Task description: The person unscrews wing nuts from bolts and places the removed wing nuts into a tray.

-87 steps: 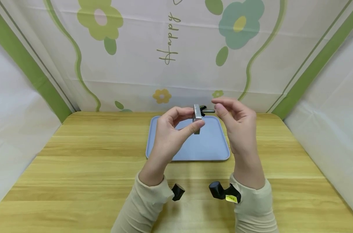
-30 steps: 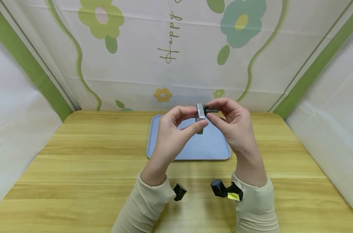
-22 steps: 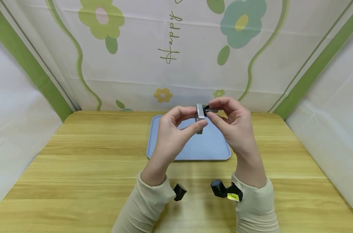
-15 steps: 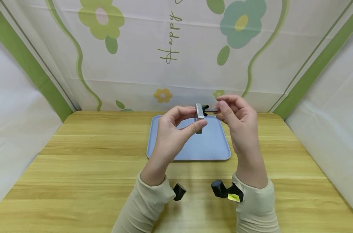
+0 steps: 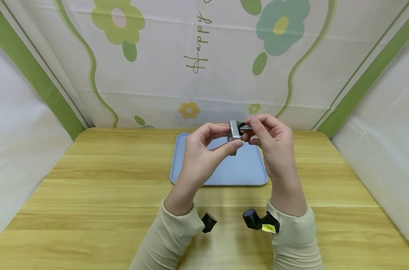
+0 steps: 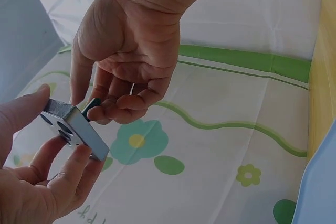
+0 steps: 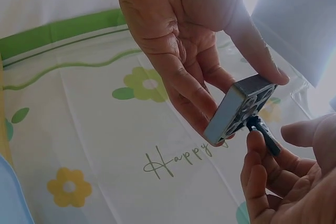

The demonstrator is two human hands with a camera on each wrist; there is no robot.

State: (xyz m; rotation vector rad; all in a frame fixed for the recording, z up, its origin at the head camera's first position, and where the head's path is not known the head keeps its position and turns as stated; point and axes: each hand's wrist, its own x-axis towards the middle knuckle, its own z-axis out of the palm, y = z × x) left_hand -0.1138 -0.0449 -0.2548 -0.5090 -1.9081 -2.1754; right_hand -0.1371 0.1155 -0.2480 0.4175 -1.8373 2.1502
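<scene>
My left hand [image 5: 201, 153] holds a small silver metal block [image 5: 234, 129] by its edges, between the thumb and fingertips, above the tray. Round holes show in the block's face in the left wrist view. From its right side sticks out a bolt [image 5: 246, 128], with a dark wing nut [image 7: 254, 123] on it close to the block. My right hand [image 5: 275, 146] has its fingers curled at the wing nut. In the right wrist view an index fingertip touches the nut, while the thumb stands apart from the bolt. Fingers partly hide the nut in the head view.
A light blue tray [image 5: 231, 176] lies on the wooden table [image 5: 106, 195] under the hands. Behind stands a flowered cloth backdrop [image 5: 157, 75], with white cloth walls at both sides. Each wrist carries a black camera mount [image 5: 209, 222].
Half a second ago my right fingers were at the bolt's outer end, with the wing nut in plain view. They have moved left to the nut. The left hand keeps its hold on the block.
</scene>
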